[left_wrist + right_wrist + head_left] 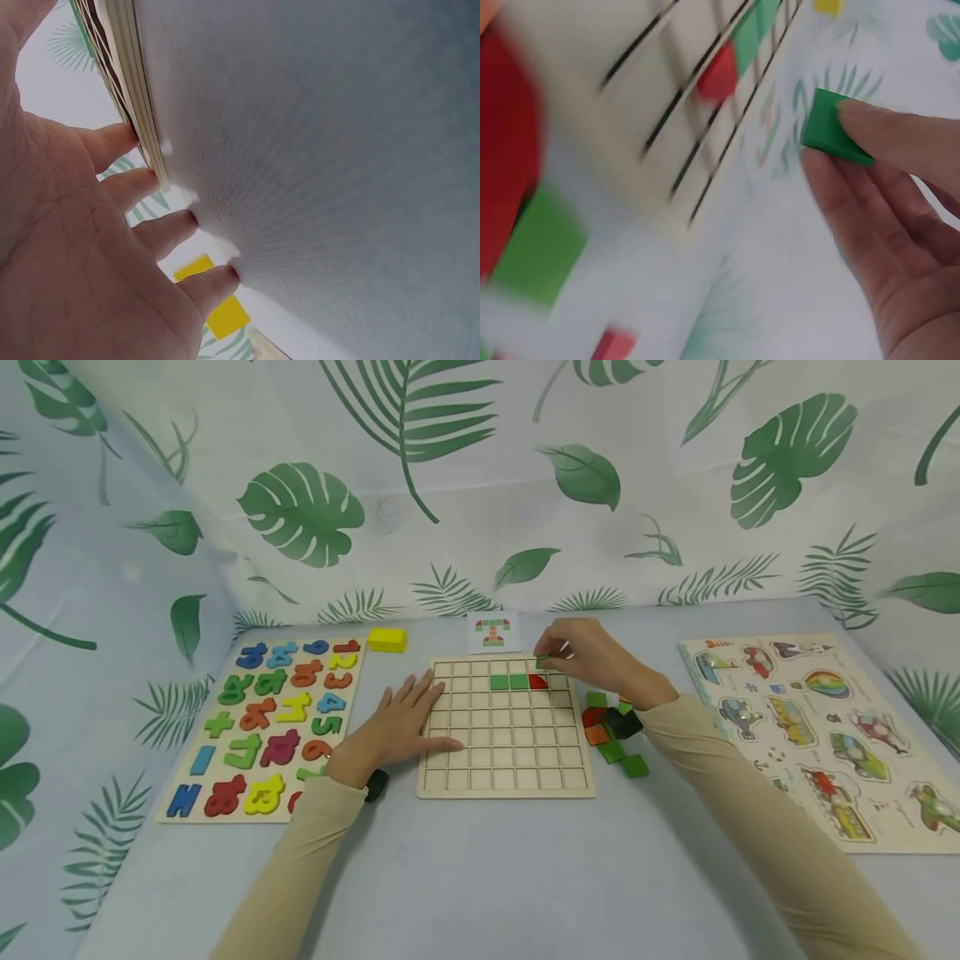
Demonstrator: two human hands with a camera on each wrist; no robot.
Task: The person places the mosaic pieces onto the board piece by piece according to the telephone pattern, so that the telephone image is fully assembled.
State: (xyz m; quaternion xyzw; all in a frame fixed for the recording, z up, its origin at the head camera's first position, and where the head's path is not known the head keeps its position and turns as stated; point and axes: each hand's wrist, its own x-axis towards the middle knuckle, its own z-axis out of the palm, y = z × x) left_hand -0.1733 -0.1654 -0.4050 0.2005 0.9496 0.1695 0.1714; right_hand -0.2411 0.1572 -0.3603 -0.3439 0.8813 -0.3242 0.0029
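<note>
The left hand [397, 718] lies spread, fingers straight, over the left edge of the wooden grid board [502, 779], probably steadying it. Above the board's far side, the right hand [592, 653] pinches a green tile [825, 131] between thumb and fingertips, likely for precise control; loose tiles [611, 750] lie right, presumably within easy reach.

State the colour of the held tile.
The tile is green, clearest in the right wrist view.
</note>
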